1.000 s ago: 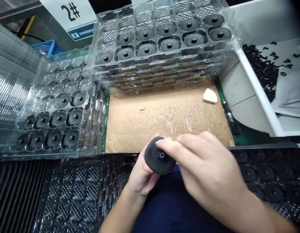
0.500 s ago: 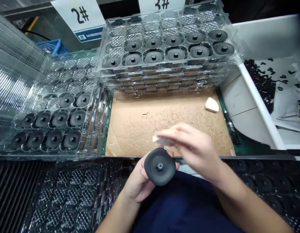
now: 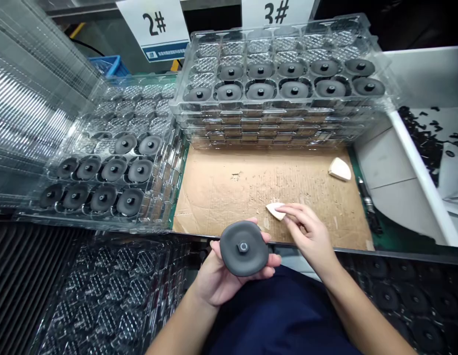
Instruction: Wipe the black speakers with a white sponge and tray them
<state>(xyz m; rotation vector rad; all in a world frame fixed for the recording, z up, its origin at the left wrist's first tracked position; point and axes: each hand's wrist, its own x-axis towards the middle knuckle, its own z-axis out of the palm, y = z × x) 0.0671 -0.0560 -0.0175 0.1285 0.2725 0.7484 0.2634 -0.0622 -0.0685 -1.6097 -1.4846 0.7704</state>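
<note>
My left hand (image 3: 219,278) cradles a dark grey round disc (image 3: 244,248) with a small hub in its middle, face up, just in front of the cardboard sheet (image 3: 229,190). Near the cardboard's front edge, my right hand (image 3: 306,231) rests with its fingertips pinched on a small white wedge-shaped piece (image 3: 275,210). A second white wedge (image 3: 340,169) lies at the cardboard's far right corner.
A stack of clear trays (image 3: 281,111) holding similar discs stands behind the cardboard under a "3#" sign. Another clear tray stack (image 3: 103,172) with discs sits at left under "2#". A white bin (image 3: 417,162) with small black parts is at right. Dark trays (image 3: 103,296) lie in front.
My right hand left the disc and moved right and forward, setting the white wedge down onto the cardboard. The left hand kept the disc, now tilted face up.
</note>
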